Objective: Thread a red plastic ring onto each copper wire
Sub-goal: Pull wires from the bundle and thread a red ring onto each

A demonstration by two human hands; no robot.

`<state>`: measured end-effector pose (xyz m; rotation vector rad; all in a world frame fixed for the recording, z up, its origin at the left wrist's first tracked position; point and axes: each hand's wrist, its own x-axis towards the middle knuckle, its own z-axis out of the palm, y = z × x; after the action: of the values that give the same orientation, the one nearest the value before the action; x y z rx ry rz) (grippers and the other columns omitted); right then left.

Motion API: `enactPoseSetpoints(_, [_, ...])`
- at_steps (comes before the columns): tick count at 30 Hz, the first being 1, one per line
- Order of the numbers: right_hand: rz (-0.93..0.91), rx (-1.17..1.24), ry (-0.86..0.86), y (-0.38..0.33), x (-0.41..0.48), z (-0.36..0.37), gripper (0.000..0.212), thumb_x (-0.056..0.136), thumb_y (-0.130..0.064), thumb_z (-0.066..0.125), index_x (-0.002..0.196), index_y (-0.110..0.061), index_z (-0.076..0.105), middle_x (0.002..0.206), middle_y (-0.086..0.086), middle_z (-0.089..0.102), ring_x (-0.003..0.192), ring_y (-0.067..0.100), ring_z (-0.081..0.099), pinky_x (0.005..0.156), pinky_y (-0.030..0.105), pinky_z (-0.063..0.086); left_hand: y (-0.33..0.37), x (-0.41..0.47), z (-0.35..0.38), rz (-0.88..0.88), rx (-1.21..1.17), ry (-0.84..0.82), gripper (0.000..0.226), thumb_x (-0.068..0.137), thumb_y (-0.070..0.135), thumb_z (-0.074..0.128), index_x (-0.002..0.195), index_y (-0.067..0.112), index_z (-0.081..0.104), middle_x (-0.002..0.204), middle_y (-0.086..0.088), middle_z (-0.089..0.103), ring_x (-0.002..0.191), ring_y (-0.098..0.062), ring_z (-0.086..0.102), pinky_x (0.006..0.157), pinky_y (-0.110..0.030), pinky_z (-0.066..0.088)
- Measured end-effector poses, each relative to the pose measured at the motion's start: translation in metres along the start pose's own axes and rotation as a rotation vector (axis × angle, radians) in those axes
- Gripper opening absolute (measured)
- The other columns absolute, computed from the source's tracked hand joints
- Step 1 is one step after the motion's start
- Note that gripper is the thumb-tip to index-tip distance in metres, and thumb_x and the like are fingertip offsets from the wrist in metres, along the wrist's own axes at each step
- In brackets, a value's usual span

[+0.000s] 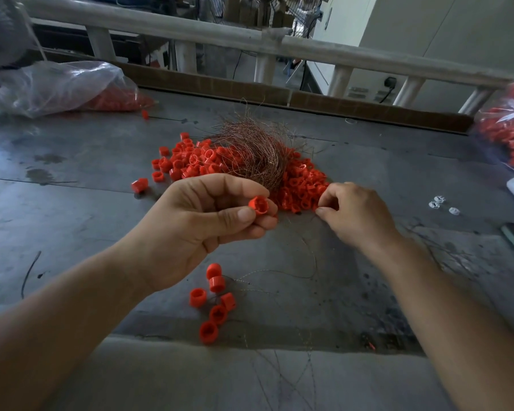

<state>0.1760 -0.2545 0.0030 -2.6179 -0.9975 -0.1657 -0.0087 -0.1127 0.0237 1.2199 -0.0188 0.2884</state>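
Loose rings (217, 283), near edge of desk (72, 209). Your left hand (196, 229) pinches one red ring (258, 205); your right hand (359, 215) apparently pinches a fine copper wire (313, 256) beside the ring pile (303, 185). Step: threading. Next, likely: guide the wire tip into the bore

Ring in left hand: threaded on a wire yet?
Not visibly: left hand pinches ring, bore looks bare; right hand pinches wire apart.
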Motion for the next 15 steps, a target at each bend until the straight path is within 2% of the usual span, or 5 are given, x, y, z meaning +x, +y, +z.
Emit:
enactPoseSetpoints(4, [-0.02,0.047,0.025,-0.0004,0.0006,-0.0031,0.01,0.087,-0.018,0.058,0.078,-0.017,0.055,0.084,-0.003,0.053,0.076,0.014,0.045,0.065,0.024,0.029,-0.0002,0.0004,0.0006,-0.006,0.015,0.009,0.023,0.059,0.008,0.066,0.08,0.013,0.075,0.08,-0.009,0.072,0.074,-0.017,0.07,0.061,-0.019,0.055])
enactPoseSetpoints(7, [-0.03,0.101,0.05,0.0014,0.0,-0.0077,0.002,0.084,-0.017,0.061,0.085,-0.017,0.059,0.076,-0.008,0.052,0.075,0.013,0.047,0.065,0.023,0.03,-0.0002,0.0011,0.0004,-0.011,0.02,0.018,0.023,0.059,0.008,0.066,0.08,0.013,0.075,0.08,-0.009,0.072,0.073,-0.017,0.07,0.061,-0.019,0.055])
enactPoseSetpoints(11, [-0.043,0.052,-0.029,0.0,0.0001,-0.0007,0.016,0.082,-0.018,0.065,0.097,-0.016,0.064,0.092,-0.003,0.058,0.087,0.016,0.055,0.071,0.021,0.033,-0.0006,0.0008,0.0006,-0.018,0.023,0.017,0.023,0.058,0.008,0.066,0.079,0.012,0.075,0.08,-0.009,0.072,0.073,-0.017,0.07,0.061,-0.019,0.055])
enactPoseSetpoints(15, [-0.057,0.038,-0.017,0.0002,0.0015,0.0012,0.012,0.083,-0.017,0.064,0.095,-0.015,0.061,0.086,-0.007,0.048,0.081,0.012,0.046,0.068,0.023,0.032,0.0005,0.001,0.0003,-0.016,0.025,0.018,0.023,0.059,0.008,0.066,0.079,0.012,0.075,0.079,-0.009,0.072,0.073,-0.017,0.07,0.061,-0.019,0.055])
